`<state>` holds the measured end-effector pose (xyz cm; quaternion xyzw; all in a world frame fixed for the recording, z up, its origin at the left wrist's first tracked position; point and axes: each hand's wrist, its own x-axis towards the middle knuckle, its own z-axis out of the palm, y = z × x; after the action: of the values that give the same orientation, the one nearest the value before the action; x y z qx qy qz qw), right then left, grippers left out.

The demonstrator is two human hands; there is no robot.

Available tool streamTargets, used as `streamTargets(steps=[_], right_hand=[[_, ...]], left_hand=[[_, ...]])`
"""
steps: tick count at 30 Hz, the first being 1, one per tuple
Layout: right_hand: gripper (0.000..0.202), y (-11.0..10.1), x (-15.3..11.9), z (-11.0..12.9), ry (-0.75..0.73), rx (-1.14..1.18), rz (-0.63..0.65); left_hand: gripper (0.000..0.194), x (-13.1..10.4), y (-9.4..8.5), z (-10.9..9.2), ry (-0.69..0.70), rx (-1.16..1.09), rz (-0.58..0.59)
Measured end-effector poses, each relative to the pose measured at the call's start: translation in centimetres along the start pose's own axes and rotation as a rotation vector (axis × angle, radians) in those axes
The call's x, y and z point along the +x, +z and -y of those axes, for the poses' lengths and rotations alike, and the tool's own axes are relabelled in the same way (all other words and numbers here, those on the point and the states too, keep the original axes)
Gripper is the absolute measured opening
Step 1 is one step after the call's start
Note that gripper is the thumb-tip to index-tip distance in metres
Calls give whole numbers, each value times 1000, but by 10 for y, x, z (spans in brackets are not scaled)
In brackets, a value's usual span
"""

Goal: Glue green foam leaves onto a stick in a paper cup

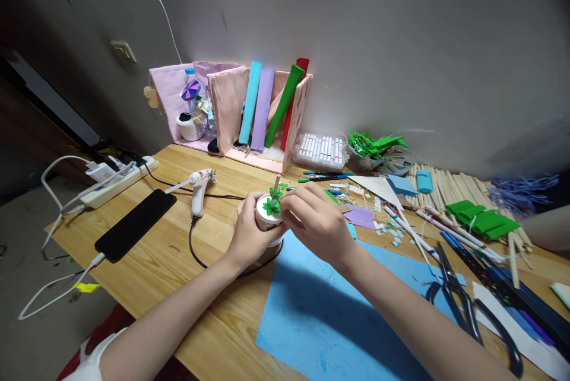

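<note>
A small white cup (263,219) with a white top stands upright near the middle of the table. Green leaf-like pieces (269,207) and an upright pale stick (276,184) rise from its top. My left hand (250,228) is wrapped round the cup from the left, its fingers partly behind it. At the right side of the green pieces, my right hand (314,218) has its fingers bent and pressed together; whatever they pinch is hidden or too small to name.
Left are a glue gun (198,192) with its cord, a phone (136,225) and a power strip (119,181). A blue mat (320,304), scissors (456,292), pens and paper scraps lie right. Behind stand a pink box (228,109) and a marker case (320,151).
</note>
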<state>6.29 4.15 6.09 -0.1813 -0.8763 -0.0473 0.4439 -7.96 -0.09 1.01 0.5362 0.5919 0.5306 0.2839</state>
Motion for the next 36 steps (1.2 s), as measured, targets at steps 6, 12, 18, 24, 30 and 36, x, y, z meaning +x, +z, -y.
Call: streamTargets(steps=[6, 12, 18, 24, 30, 36], right_hand=[[22, 2, -1, 0, -2, -16, -4], [14, 1, 1, -1, 5, 14, -46], [7, -4, 3, -4, 46, 41, -36], [11, -4, 3, -7, 40, 20, 10], [12, -3, 3, -7, -8, -19, 11], [13, -2, 1, -7, -10, -33, -14]], left_hand=[[48, -1, 0, 0, 26, 23, -6], [49, 0, -1, 0, 31, 19, -8], [47, 0, -1, 0, 30, 13, -12], [49, 0, -1, 0, 38, 13, -9], [48, 0, -1, -1, 23, 4, -14], [47, -1, -1, -1, 45, 22, -9]])
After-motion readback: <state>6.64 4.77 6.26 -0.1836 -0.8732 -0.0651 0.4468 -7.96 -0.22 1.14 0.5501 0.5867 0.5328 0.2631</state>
